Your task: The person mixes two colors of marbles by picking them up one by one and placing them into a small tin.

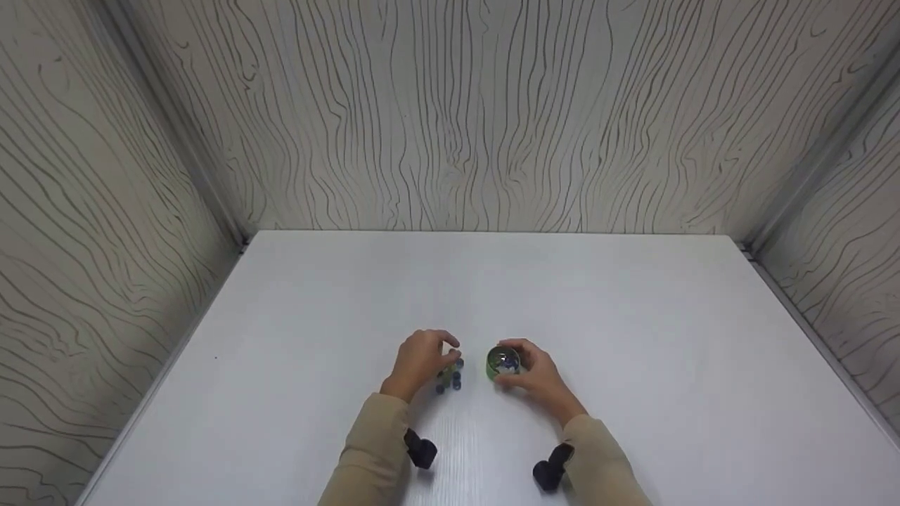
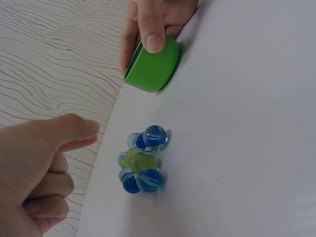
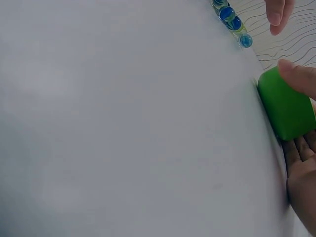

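Observation:
A small green cup [image 1: 491, 368] stands on the white table, with blue and pale shapes inside that are too small to make out. My right hand [image 1: 536, 372] grips it, the thumb on the near side and the fingers round the far side. To its left lies a tight cluster of glass marbles [image 2: 143, 163], several blue-streaked and some yellow-green. Over the cluster hovers my left hand [image 1: 420, 357], its index finger and thumb apart and its other fingers bent. Nothing shows between the left fingertips, which do not touch the marbles in the left wrist view.
The white tabletop [image 1: 337, 295] spreads around both hands. Wood-grain patterned panels [image 1: 450, 119] rise behind it and on both sides. A dark wrist device [image 1: 422, 453] sits on the left sleeve, and another [image 1: 550, 472] on the right one.

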`<state>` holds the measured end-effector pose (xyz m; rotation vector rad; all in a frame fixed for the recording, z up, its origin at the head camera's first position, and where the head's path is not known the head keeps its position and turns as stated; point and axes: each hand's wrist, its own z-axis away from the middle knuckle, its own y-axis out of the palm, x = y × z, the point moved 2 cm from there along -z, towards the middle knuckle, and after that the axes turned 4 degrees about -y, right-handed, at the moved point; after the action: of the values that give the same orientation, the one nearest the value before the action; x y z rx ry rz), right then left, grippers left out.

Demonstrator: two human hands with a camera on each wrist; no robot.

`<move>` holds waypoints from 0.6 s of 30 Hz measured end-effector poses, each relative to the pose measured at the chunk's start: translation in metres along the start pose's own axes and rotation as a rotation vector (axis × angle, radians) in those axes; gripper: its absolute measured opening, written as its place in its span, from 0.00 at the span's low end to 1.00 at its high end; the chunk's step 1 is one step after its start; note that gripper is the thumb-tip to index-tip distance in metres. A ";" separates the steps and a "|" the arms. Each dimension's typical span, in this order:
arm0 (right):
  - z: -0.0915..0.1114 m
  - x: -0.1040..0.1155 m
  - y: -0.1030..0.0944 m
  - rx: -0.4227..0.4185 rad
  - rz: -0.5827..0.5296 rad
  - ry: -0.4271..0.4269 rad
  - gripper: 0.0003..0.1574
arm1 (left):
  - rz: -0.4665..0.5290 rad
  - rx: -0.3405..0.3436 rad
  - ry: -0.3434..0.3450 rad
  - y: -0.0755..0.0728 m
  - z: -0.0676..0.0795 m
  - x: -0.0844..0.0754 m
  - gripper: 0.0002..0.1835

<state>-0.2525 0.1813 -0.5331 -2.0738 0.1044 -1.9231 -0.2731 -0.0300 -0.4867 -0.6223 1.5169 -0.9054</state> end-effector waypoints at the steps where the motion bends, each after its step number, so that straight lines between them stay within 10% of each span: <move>1: 0.000 0.000 0.000 0.000 0.001 0.001 0.39 | -0.004 0.004 -0.001 0.001 0.000 0.000 0.10; 18: 0.000 -0.001 0.000 0.003 0.000 0.017 0.39 | -0.084 0.010 -0.026 0.014 -0.001 -0.003 0.09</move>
<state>-0.2527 0.1820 -0.5340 -2.0560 0.1057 -1.9398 -0.2723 -0.0197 -0.4965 -0.6926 1.4717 -0.9646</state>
